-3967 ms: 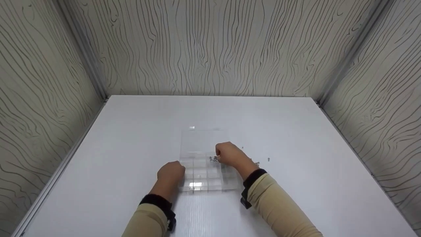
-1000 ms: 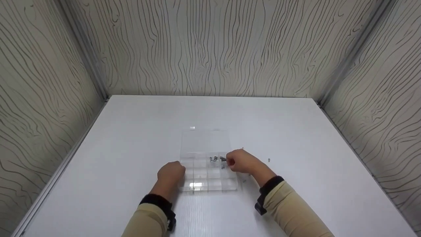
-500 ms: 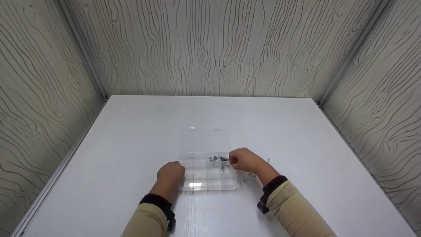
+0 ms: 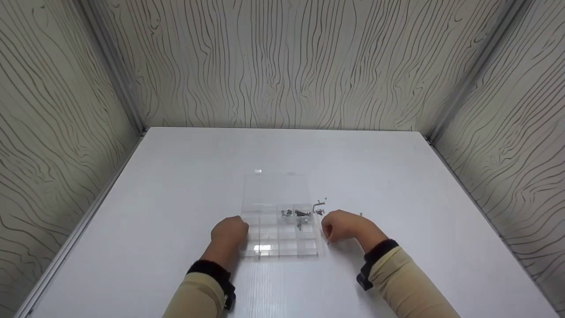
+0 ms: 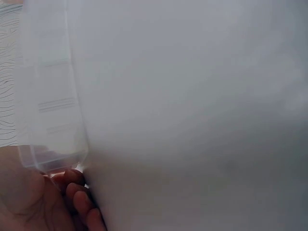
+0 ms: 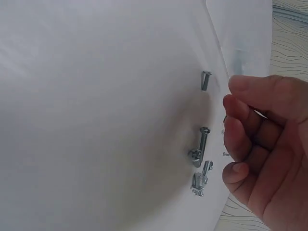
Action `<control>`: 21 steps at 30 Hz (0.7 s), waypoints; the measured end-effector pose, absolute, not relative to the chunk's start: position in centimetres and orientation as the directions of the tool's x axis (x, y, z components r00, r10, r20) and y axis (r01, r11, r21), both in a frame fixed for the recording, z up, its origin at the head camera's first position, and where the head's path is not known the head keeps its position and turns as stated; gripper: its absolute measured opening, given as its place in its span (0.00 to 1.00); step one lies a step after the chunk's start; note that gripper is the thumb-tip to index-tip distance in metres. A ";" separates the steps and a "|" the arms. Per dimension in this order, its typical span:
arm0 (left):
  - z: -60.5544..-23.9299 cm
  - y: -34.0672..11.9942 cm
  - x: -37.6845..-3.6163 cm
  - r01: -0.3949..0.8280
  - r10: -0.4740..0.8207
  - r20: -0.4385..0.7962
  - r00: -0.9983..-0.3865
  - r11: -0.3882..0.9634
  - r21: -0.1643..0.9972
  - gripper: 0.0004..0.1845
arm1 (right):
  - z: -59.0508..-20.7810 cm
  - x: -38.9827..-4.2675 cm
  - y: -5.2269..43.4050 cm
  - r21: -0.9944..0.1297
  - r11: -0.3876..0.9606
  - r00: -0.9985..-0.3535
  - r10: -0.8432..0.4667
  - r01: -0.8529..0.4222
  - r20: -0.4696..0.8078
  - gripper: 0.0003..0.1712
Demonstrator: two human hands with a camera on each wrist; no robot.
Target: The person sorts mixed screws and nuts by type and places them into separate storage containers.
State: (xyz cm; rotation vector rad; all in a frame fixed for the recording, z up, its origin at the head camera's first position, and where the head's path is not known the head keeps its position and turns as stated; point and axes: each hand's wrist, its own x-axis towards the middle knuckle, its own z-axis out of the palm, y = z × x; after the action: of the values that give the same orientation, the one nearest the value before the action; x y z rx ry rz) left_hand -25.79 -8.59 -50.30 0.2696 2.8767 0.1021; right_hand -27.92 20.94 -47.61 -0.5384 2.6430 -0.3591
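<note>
A clear plastic compartment box (image 4: pixel 268 229) lies on the white table. My left hand (image 4: pixel 230 232) grips its left side; in the left wrist view the fingers (image 5: pixel 83 204) curl at the box's end. Small metal screws (image 4: pixel 303 213) lie in the back-right compartments, with another small group (image 4: pixel 286 213) one compartment to the left. Just right of the box, my right hand (image 4: pixel 346 227) is low over the table, fingers loosely bent. The right wrist view shows nothing between thumb and fingertips. Close to them lie a short screw (image 6: pixel 206 81), a longer screw (image 6: pixel 204 139) and a small metal cluster (image 6: pixel 199 180).
The box's clear lid (image 4: pixel 276 189) lies folded back behind it. Beside the box's back-right corner are a thin bent metal piece (image 4: pixel 318 205) and small hardware (image 4: pixel 319 212). A lone small piece (image 4: pixel 361 214) lies farther right. Wood-patterned walls (image 4: pixel 282 66) enclose the table.
My right hand has moved from over the back compartments to the table right of the box. More screws now show in the back-right compartments. My left hand has stayed put.
</note>
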 end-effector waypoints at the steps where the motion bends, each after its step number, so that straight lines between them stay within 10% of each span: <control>1: -50.3 -8.6 -25.8 0.180 0.196 -0.239 -0.951 0.980 0.088 0.09 | -47.7 -27.8 21.0 -0.324 0.891 -0.831 -0.426 -0.317 -0.358 0.11; 21: -50.5 -8.8 -26.1 0.082 0.136 -0.266 -0.955 0.976 0.204 0.02 | -48.6 -27.9 21.0 -0.299 0.891 -0.850 -0.429 -0.342 -0.305 0.11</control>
State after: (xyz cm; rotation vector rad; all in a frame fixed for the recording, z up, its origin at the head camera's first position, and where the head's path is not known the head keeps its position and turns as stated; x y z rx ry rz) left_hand -26.10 -8.76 -50.55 0.1595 2.8421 0.2768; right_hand -27.87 21.01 -48.62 -0.5694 2.6908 -0.3311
